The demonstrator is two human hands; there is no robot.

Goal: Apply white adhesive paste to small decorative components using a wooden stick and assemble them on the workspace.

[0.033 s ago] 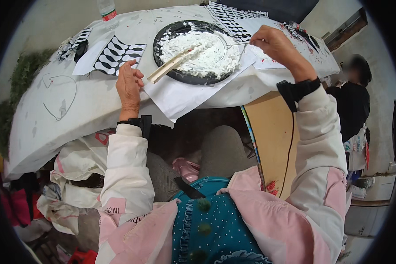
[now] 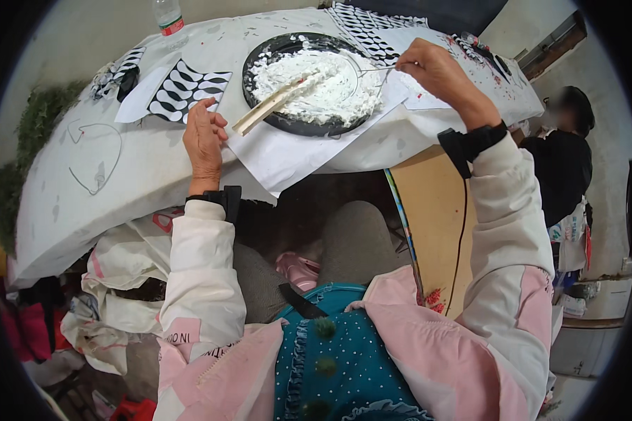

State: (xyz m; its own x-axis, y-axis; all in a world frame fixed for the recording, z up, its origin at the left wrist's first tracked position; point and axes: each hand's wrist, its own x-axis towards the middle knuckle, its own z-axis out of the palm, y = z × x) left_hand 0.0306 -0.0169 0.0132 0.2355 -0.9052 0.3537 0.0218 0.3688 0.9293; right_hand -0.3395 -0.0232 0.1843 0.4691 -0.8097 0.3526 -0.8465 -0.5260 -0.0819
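A round black tray on the table holds a thick layer of white paste. My right hand is closed, pinching a thin wire at the tray's right side. The wire's looped end lies in or on the paste; I cannot tell how deep. Slanting across the tray is a flat wooden stick, its upper end in the paste and its lower end past the left rim. My left hand is beside that lower end, at the table's front edge, fingers loosely apart and holding nothing.
White sheeting covers the table. A bent wire lies at left, near a black-and-white patterned sheet. White paper sticks out under the tray. A plastic bottle stands behind. A person in black is at right.
The view has shifted very slightly. Both hands keep nearly the same pose, the right still with the wire at the tray.
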